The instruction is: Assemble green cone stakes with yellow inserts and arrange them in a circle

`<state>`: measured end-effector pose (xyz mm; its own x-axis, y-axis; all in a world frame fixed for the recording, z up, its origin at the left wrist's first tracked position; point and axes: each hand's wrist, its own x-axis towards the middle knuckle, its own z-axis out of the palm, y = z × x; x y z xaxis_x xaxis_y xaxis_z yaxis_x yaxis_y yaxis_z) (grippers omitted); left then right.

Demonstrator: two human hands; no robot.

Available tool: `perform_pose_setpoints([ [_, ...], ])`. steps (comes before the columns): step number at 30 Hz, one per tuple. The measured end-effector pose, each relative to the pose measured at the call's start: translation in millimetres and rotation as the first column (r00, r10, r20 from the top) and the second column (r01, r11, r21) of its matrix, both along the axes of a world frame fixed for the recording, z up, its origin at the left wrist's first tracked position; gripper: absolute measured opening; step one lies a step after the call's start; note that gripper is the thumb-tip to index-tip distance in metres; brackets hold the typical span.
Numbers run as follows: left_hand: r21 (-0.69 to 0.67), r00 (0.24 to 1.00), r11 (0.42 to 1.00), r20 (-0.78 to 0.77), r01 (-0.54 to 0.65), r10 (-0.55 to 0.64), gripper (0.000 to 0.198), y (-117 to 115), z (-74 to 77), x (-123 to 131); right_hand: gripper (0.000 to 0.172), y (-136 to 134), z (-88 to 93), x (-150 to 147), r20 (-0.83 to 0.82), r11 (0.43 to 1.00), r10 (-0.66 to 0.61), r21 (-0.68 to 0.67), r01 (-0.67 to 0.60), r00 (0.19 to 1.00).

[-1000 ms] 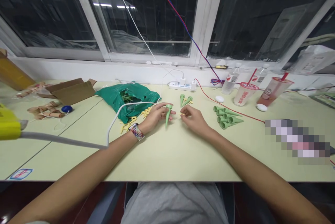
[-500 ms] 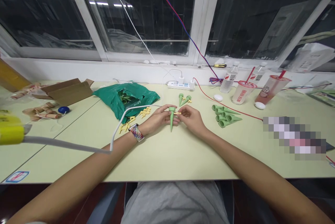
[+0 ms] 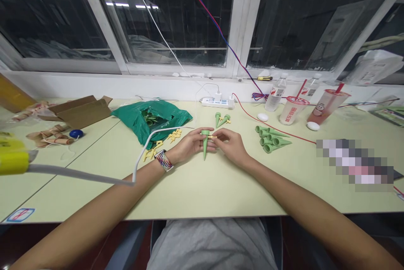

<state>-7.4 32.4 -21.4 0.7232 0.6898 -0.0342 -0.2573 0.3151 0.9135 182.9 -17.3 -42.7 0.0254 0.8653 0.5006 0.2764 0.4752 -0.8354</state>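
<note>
My left hand (image 3: 190,144) is closed on a green plastic spike (image 3: 205,146), its wide end up and its tip pointing down. My right hand (image 3: 232,146) pinches a small yellow plastic piece (image 3: 213,137), which reaches to the spike's side just below the wide end. Beyond my hands lie two green spikes (image 3: 217,119) with yellow pieces on them. Several loose green spikes (image 3: 272,138) are piled to the right. Small yellow pieces (image 3: 174,135) lie scattered to the left, beside a green plastic bag (image 3: 129,119) that has more green parts inside.
A white cable (image 3: 147,139) arcs over the table near my left wrist. At the back stand a power strip (image 3: 217,102), bottles (image 3: 274,99) and drink cups (image 3: 293,112). A cardboard box (image 3: 83,112) and wooden toys (image 3: 52,136) are at the left.
The green spike in my left hand has turned slightly and shifted a little left. My right hand stays beside it with the yellow piece; the view has moved slightly.
</note>
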Motion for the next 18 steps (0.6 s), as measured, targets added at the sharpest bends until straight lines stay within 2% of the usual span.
perform_pose_setpoints([
  [7, -0.033, 0.999, 0.999, 0.047, 0.004, -0.002, 0.046, 0.7, -2.3, 0.9, 0.009, -4.9, 2.9, -2.4, 0.061, 0.997, -0.012, 0.078, 0.007, 0.998],
  [13, -0.045, 1.000, 0.999, 0.021, 0.005, -0.004, 0.056, -2.0, -1.4, 2.7, 0.009, -4.2, 2.1, -1.4, 0.069, 0.995, -0.032, 0.095, 0.025, 0.997],
  [18, -0.017, 0.999, 0.999, 0.012, 0.045, -0.044, 0.050, -1.9, -2.5, 1.1, 0.010, -3.4, 0.5, -1.4, 0.060, 0.996, -0.044, 0.085, 0.039, 0.997],
])
